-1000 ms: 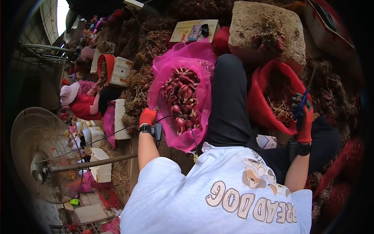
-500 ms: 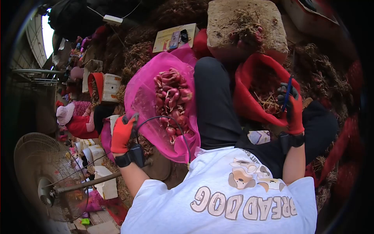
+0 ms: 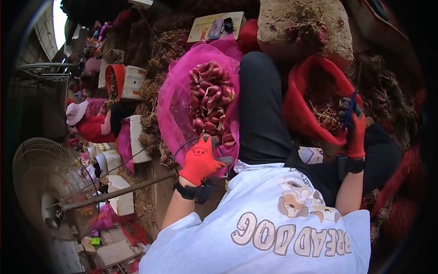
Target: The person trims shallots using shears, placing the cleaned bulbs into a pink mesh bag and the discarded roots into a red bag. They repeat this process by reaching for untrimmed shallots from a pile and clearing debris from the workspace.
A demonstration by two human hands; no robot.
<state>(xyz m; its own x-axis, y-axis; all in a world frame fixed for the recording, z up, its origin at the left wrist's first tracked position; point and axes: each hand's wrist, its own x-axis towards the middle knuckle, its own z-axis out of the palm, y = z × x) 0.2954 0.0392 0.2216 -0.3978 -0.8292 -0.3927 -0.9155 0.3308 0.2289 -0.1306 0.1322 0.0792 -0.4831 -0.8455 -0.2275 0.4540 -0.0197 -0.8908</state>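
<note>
A pink mesh bag (image 3: 171, 98) lies open beside my dark-trousered leg, with a pile of red shallots (image 3: 212, 96) in it. My left hand (image 3: 200, 157), in a red and grey glove, is over the near end of the pile, thumb stretched away from the fingers, nothing visible in it. Gloved too, my right hand (image 3: 353, 125) is closed round the blue handle of a thin tool (image 3: 350, 109). Its narrow shaft points away from me. That hand is beside a red bag (image 3: 296, 102) with dry stalks and roots inside.
A pale block (image 3: 278, 29) with dried shallot tops stands ahead. A yellow board (image 3: 196, 28) bears a phone. At the left are a standing fan (image 3: 45, 182) and a person in red with a pink hat (image 3: 76, 113). A black cable loops near my left hand.
My left hand has moved right, from the pink bag's edge to the near end of the shallots, and its thumb now points right. My right hand still holds the blue tool. The view has shifted slightly.
</note>
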